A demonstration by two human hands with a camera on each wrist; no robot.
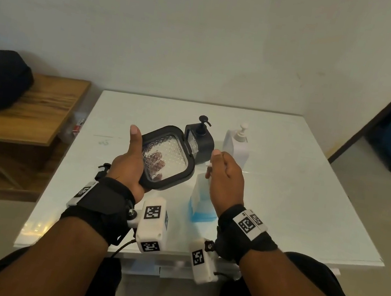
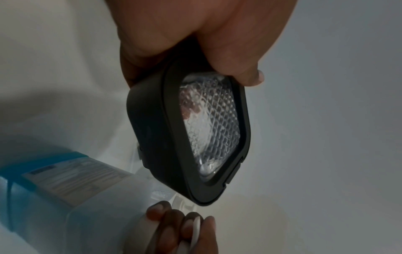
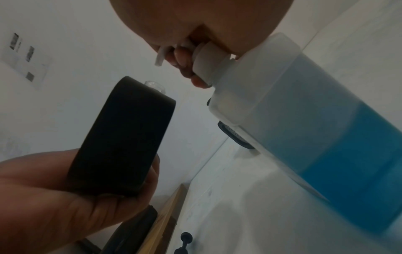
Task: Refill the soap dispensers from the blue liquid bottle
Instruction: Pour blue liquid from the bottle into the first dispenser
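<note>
My left hand [image 1: 131, 160] grips a black-framed clear soap dispenser [image 1: 166, 158] tilted above the white table [image 1: 308, 204]; its pump is off and its clear neck [image 3: 155, 86] stands open. In the left wrist view the same dispenser [image 2: 191, 137] shows its diamond-patterned window. To its right stands the blue liquid bottle [image 1: 202, 200], about half full. My right hand [image 1: 223, 177] curls round the bottle's white pump cap [image 3: 204, 65]. The bottle [image 3: 326, 137] rests on the table.
A second black dispenser [image 1: 200, 141] with its pump on and a white pump bottle [image 1: 237, 144] stand behind my hands. A loose black pump [image 1: 102, 170] lies by my left wrist. A wooden bench [image 1: 28, 116] with a black bag is on the left.
</note>
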